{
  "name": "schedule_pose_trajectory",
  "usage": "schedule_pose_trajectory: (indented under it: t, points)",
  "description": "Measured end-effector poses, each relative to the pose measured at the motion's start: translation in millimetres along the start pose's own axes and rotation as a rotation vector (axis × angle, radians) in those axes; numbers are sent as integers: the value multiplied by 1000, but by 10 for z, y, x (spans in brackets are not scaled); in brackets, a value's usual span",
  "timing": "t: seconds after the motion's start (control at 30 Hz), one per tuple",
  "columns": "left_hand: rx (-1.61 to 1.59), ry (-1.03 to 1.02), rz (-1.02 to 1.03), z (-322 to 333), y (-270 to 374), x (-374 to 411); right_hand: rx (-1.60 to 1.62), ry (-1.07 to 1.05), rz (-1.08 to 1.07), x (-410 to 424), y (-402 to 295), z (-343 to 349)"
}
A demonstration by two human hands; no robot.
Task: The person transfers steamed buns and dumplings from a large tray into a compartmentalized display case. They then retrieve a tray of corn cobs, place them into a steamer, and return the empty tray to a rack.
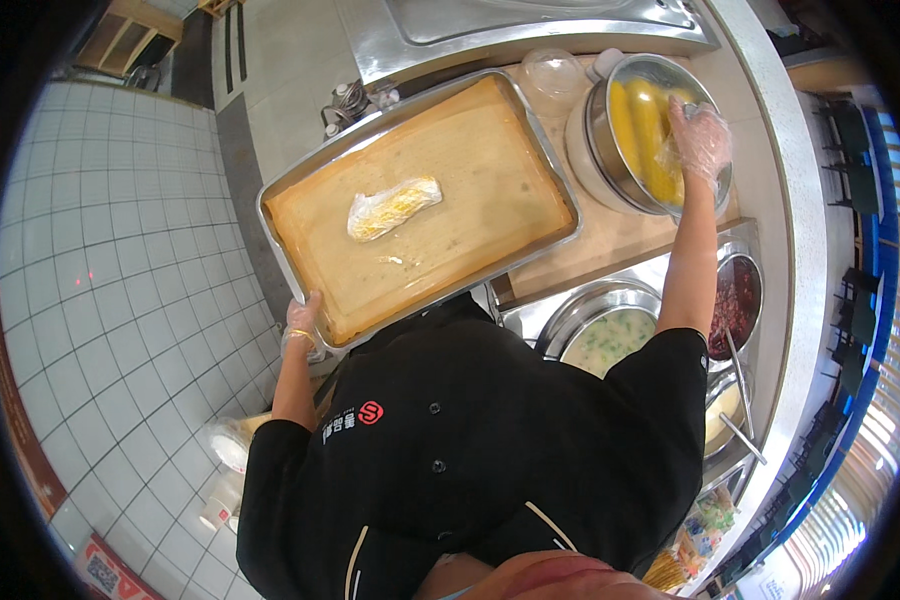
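Observation:
My left hand (pixel 301 321), in a clear plastic glove, grips the near left corner of a metal baking tray (pixel 562 180). Brown baking paper (pixel 465 150) lines the tray. On the paper lies one yellow corn cob in whitish clear plastic wrap (pixel 394 208). At the right, my gloved right hand (pixel 697 146) reaches into a steel pot (pixel 621 154) over several yellow corn cobs (pixel 645 124). Its fingers are at the cobs, partly hidden by the glove, and whether they have closed on one is not clear.
A clear plastic lid (pixel 551 79) lies beside the pot. Nearer my body stand a pot of pale soup with greens (pixel 611 337), a pot of dark red food (pixel 733 300) and a pale-filled pot (pixel 720 420), with metal handles sticking out. A pale counter edge (pixel 802 247) curves along the right.

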State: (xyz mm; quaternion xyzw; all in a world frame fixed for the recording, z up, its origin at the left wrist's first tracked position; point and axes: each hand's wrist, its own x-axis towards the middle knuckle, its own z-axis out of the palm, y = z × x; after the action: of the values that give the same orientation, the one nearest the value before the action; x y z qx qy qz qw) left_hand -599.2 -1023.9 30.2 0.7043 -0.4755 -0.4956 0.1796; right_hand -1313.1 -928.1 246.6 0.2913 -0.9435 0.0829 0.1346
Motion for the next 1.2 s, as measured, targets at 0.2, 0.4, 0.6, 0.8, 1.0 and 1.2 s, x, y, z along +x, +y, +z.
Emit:
schedule_pose_trajectory:
  t: [0.2,0.4,0.6,0.8,1.0,1.2]
  points:
    - [-76,-14,-15,20,75,-27,-195,402,-133,-262,-253,-196]
    - [-66,-33,-54,-15,-60,-38,283,148,-983,-1171,-1163,359]
    - [3,-52,-6,20,343,-258,506,-140,-1339,-2465,-2616,1166]
    - [-28,-20,16,-122,149,-167,374,-738,-1115,-2491,-3050,1331]
    - [-49,-179,-143,-128,305,-138,1041,-1041,-344,-2315,-2294,1225]
    - [-386,-148,-232,216,158,21,2125,-1403,769,-2174,-1692,1837]
